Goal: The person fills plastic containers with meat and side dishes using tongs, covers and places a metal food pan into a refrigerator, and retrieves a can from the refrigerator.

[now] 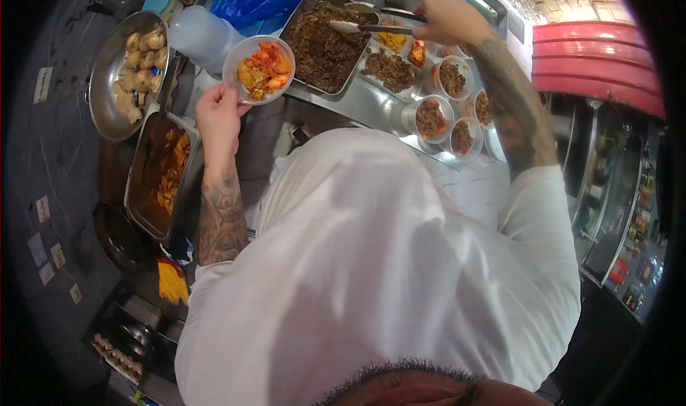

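White shirt [379, 249] bulging nearest. Left hand [218, 109] pinching bowl [231, 64], kimchi [270, 61] showing, meat lacking. Right hand [446, 21] clamping tongs [386, 30] at meat tray [318, 88]. Several cups [408, 122] already holding meat.

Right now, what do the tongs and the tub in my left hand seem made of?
Tongs: probably smooth metal, from the pale shine near the tip; the darker arms may be coated. Tub: likely smooth plastic, since its wall looks translucent.

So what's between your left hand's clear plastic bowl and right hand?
The head view shows a rectangular metal tray of brown food, then yellow food, under metal tongs.
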The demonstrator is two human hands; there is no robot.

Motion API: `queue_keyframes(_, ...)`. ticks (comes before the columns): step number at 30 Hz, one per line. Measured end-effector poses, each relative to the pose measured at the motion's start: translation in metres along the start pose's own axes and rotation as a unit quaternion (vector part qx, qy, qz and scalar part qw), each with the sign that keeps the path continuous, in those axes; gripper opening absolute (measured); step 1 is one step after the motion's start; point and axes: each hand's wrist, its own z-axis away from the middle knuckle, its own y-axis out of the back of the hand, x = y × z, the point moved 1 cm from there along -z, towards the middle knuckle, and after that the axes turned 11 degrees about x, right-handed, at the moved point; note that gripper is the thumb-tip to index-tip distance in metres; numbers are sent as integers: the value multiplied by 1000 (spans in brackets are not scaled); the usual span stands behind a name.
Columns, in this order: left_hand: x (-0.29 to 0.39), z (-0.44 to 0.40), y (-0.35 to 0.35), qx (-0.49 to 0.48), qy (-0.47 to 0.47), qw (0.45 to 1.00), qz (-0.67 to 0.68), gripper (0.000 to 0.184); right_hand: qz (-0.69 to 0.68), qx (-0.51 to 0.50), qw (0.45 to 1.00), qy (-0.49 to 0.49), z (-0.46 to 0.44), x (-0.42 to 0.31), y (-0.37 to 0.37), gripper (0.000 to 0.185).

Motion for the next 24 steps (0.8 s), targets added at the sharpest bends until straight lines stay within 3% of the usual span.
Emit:
queue_keyframes(4, 6, 7, -1, 10, 1, 1000, 4, 20, -2, -41, 999, -33, -27, -26, -13, 41)
queue_keyframes(8, 1, 4, 8, 6, 3, 1000, 11, 22, -79, -12, 997, -7, -33, -39, -35, 37)
queue_keyframes(13, 5, 7, 5, 12, 5, 1000, 24, 23, -22, 7, 1000, 6, -17, -48, -34, 24)
queue_keyframes(24, 4, 2, 6, -8, -4, 1000, -9, 23, -62, 11, 997, 40, 12, -10, 42, 33)
